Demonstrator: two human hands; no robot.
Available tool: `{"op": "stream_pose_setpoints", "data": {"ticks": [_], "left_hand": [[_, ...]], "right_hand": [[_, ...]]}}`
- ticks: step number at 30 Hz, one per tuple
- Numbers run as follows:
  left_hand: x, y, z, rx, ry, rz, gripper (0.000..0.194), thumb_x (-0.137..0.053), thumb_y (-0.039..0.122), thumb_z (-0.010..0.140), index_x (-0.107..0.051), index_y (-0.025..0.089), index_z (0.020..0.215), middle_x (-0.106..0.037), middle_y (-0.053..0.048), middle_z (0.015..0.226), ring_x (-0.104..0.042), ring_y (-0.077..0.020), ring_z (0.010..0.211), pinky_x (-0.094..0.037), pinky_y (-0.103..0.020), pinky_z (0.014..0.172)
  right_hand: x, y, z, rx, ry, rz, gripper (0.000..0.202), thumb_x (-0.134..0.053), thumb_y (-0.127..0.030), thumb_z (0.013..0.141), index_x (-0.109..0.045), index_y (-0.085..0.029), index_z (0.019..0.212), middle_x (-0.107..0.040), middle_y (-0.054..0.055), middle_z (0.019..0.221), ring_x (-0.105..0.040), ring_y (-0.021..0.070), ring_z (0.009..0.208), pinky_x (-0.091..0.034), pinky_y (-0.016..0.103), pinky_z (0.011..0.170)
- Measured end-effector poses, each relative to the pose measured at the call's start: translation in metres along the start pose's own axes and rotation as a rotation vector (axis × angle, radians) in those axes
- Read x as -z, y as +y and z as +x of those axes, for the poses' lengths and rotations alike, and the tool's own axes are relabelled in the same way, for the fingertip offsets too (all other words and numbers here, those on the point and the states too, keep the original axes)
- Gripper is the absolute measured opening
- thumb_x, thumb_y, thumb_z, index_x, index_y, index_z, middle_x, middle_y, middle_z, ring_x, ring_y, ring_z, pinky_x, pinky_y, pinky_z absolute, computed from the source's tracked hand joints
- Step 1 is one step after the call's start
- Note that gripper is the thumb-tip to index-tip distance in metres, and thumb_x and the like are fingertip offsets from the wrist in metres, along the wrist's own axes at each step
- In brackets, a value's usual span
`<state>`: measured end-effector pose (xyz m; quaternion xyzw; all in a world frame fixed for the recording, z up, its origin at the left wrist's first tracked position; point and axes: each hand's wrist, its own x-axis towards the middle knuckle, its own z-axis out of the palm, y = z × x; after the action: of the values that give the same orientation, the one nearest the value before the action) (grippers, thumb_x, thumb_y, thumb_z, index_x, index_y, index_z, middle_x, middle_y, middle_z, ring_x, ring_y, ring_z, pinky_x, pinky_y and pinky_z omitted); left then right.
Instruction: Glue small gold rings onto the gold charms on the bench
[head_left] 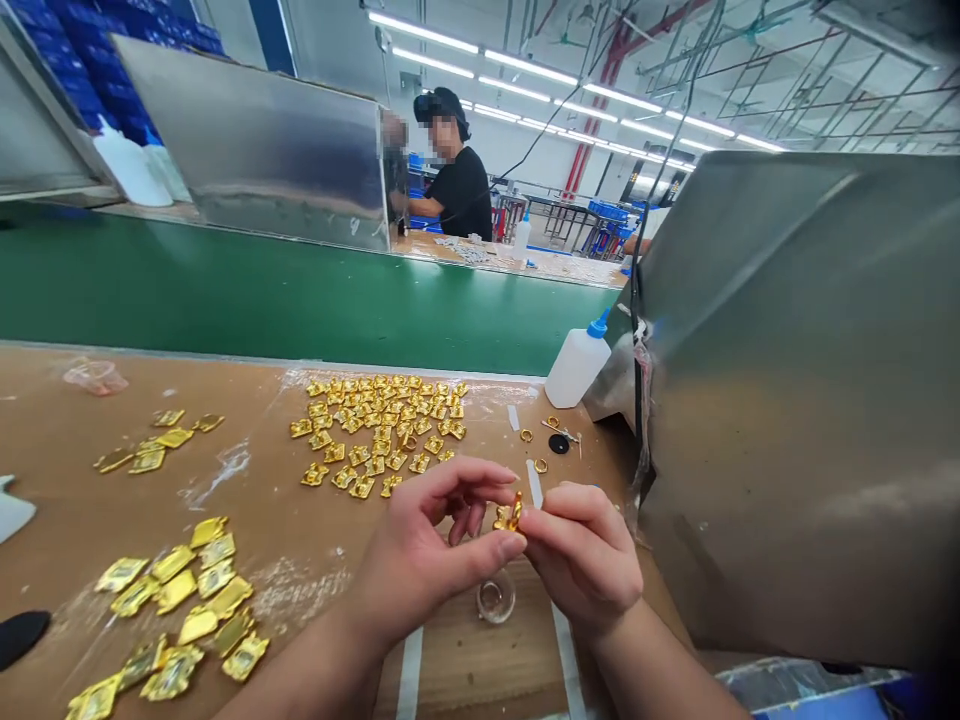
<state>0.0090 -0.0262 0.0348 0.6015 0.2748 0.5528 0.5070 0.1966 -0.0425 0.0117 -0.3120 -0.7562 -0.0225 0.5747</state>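
Observation:
In front of me, a small gold metal piece with an upright ring-like part is held between both hands. My right hand pinches its right side with thumb and forefinger. My left hand curls around the left side, thumb along the lower edge; where its other fingers touch is partly hidden. Beneath the hands stands a small clear round cup with something ring-shaped in it. Many small gold pieces lie in rows just beyond my left hand.
Larger gold pieces lie at left, with a smaller group behind. Gold rings and a black disc rest near a white squeeze bottle. A metal panel stands right. Past the green belt, a person works.

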Motion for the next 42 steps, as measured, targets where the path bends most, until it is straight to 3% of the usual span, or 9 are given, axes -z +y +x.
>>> {"op": "stream_pose_setpoints", "data": {"ticks": [5,10,17,20,23,26,29,35,42], "left_hand": [[0.007,-0.007,0.002,0.168,-0.069,-0.161,0.03,-0.091,0.034,0.077,-0.079,0.024,0.103,-0.079,-0.005,0.086,-0.071,-0.0131,0.072,-0.057,-0.019,0.063],[0.012,-0.013,0.001,0.228,-0.077,-0.348,0.042,-0.093,0.038,0.075,-0.076,0.026,0.112,-0.079,-0.003,0.087,-0.074,-0.0138,0.077,-0.058,-0.021,0.073],[0.013,-0.008,0.003,0.098,-0.016,-0.26,0.042,-0.094,0.05,0.07,-0.077,0.026,0.101,-0.081,-0.004,0.089,-0.075,-0.0183,0.079,-0.059,-0.026,0.07],[0.016,0.007,0.007,0.013,0.002,-0.016,0.039,-0.093,0.05,0.072,-0.08,0.025,0.099,-0.081,-0.006,0.088,-0.072,-0.0177,0.072,-0.057,-0.026,0.064],[0.031,0.029,0.005,-0.001,-0.055,0.508,0.03,-0.087,0.045,0.08,-0.082,0.025,0.102,-0.081,-0.005,0.086,-0.061,-0.0144,0.06,-0.05,-0.026,0.055],[0.058,0.039,-0.011,-0.008,-0.102,1.035,0.024,-0.08,0.042,0.087,-0.082,0.032,0.11,-0.08,-0.001,0.085,-0.062,-0.0168,0.063,-0.052,-0.03,0.062],[0.091,0.032,-0.036,0.098,-0.107,1.33,0.023,-0.075,0.042,0.089,-0.081,0.034,0.11,-0.08,0.0,0.086,-0.069,-0.0216,0.069,-0.056,-0.035,0.071],[0.131,0.015,-0.069,0.303,-0.041,1.36,0.024,-0.069,0.047,0.091,-0.081,0.032,0.105,-0.081,-0.003,0.105,-0.074,-0.0292,0.1,-0.057,-0.042,0.089],[0.145,0.012,-0.056,0.299,0.04,1.313,0.023,-0.069,0.046,0.088,-0.079,0.026,0.095,-0.079,-0.006,0.105,-0.072,-0.0287,0.102,-0.054,-0.041,0.091]], "right_hand": [[-0.001,-0.003,0.009,-0.005,-0.017,0.033,0.046,-0.077,-0.015,0.09,-0.072,-0.034,0.131,-0.068,0.002,0.086,-0.064,0.0167,0.07,-0.054,0.031,0.059],[-0.002,-0.001,0.006,-0.083,0.092,0.138,0.052,-0.084,-0.028,0.086,-0.068,-0.031,0.135,-0.069,0.005,0.095,-0.063,0.0194,0.078,-0.056,0.032,0.063],[-0.003,0.008,0.002,-0.063,0.102,0.21,0.036,-0.071,-0.024,0.092,-0.071,-0.026,0.129,-0.068,0.008,0.096,-0.061,0.0203,0.08,-0.05,0.031,0.061],[-0.005,0.012,0.0,-0.133,0.139,0.215,0.032,-0.065,-0.015,0.093,-0.071,-0.025,0.123,-0.066,0.007,0.097,-0.059,0.0189,0.08,-0.047,0.03,0.062],[-0.007,0.016,0.0,-0.213,0.192,0.216,0.027,-0.059,-0.012,0.096,-0.07,-0.025,0.118,-0.063,0.006,0.098,-0.059,0.0182,0.081,-0.047,0.03,0.063],[-0.009,0.02,0.004,-0.274,0.236,0.206,0.021,-0.056,-0.014,0.1,-0.069,-0.024,0.113,-0.062,0.006,0.097,-0.059,0.018,0.083,-0.046,0.03,0.066],[-0.011,0.022,0.008,-0.319,0.237,0.214,0.017,-0.055,-0.016,0.102,-0.069,-0.023,0.109,-0.062,0.005,0.096,-0.059,0.0179,0.084,-0.046,0.03,0.068],[-0.017,0.029,0.01,-0.401,0.201,0.24,0.013,-0.055,-0.024,0.104,-0.067,-0.022,0.1,-0.062,0.003,0.092,-0.058,0.0178,0.082,-0.044,0.032,0.071],[-0.02,0.037,0.009,-0.446,0.173,0.22,0.018,-0.055,-0.031,0.105,-0.067,-0.021,0.096,-0.064,0.003,0.092,-0.059,0.0187,0.083,-0.043,0.032,0.073]]}}
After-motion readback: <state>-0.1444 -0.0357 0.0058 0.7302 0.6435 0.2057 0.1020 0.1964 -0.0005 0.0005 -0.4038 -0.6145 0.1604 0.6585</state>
